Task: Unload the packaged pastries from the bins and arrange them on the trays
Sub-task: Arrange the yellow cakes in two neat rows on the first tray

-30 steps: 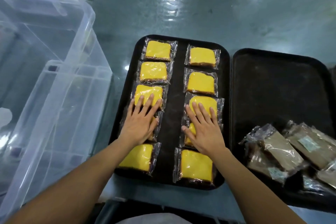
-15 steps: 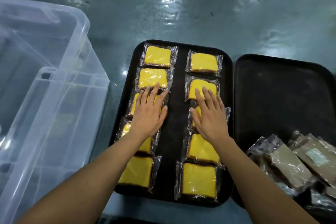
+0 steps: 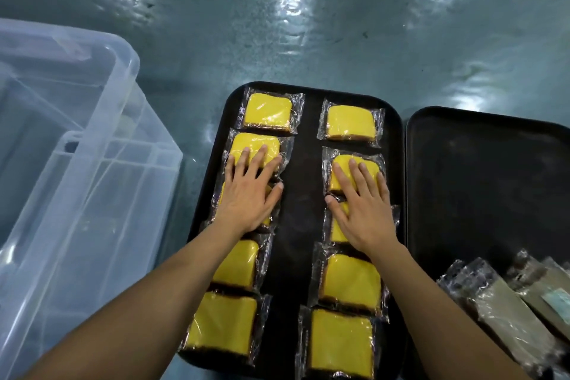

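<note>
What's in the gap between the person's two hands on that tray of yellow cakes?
Only bare black tray. In the head view, the left hand and right hand press flat on separate columns of wrapped yellow pastries, and nothing lies in the strip between them.

Single head cam, steep fwd-down, close over tray (image 3: 398, 163) and both hands (image 3: 249, 194).

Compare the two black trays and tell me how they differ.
The left tray holds two neat columns of yellow pastries, flat and evenly spaced; the right tray is mostly bare, with brown packets heaped loosely at its near end. Both hands rest on the left tray's pastries, none on the right tray. Both are black, with rounded corners.
</note>
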`<action>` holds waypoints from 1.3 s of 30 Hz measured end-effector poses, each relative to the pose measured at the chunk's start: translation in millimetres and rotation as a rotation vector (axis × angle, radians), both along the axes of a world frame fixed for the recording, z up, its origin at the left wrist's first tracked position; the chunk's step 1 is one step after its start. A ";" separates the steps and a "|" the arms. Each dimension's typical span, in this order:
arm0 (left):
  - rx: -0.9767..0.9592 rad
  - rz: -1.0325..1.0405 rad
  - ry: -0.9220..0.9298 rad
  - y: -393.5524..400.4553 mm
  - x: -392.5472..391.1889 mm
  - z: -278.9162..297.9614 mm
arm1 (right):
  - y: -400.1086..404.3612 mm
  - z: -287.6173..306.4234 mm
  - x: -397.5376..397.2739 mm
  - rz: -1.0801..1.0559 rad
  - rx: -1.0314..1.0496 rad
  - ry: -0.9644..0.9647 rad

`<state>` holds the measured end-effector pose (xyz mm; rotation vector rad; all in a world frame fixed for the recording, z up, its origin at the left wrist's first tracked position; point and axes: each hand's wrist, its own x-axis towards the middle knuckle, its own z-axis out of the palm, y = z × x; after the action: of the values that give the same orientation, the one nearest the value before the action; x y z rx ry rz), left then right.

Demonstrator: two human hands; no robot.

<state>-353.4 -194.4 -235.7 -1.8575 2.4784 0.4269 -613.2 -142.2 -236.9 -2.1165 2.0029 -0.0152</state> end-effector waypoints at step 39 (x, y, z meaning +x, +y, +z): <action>-0.035 -0.018 -0.003 -90.7 -13.0 -9.8 | -98.4 -11.0 -4.9 -0.065 -0.033 0.018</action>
<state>-366.4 -285.0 -245.5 -1.8450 2.5152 0.3820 -618.1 -240.7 -247.9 -2.0775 2.0951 -0.0401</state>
